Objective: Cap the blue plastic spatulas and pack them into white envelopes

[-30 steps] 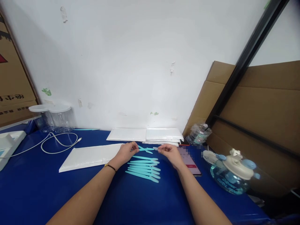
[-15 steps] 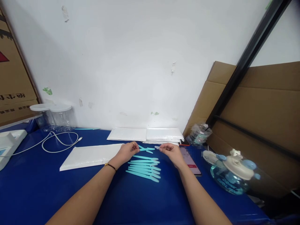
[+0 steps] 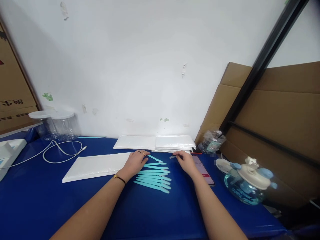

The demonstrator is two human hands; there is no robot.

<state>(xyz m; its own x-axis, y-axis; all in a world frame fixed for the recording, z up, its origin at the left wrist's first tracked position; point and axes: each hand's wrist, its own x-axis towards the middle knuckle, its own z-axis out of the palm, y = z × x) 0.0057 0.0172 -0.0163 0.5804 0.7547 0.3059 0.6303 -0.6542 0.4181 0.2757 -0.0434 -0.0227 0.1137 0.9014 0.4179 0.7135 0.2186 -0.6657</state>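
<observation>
Several thin turquoise plastic sticks (image 3: 153, 176) lie side by side in a row on the blue table cover (image 3: 150, 213). My left hand (image 3: 135, 161) rests at the row's left end with its fingers pinched on one turquoise stick (image 3: 154, 158) that points right and away. My right hand (image 3: 185, 161) is at the row's right end, fingers closed on a small pale piece (image 3: 172, 156) that I cannot name. The two hands are about a stick's length apart.
A flat white packet (image 3: 96, 166) lies left of my left hand, and more white packets (image 3: 155, 142) are stacked at the wall. A phone (image 3: 203, 170) lies by my right wrist, a blue-and-white water jug (image 3: 246, 183) farther right. White cable (image 3: 60, 150) and clear jars (image 3: 56, 125) at back left.
Both hands have come down closer to the table. The crossed sticks between them have parted: the left hand keeps one stick, the right hand has drawn the pale piece to the right.
</observation>
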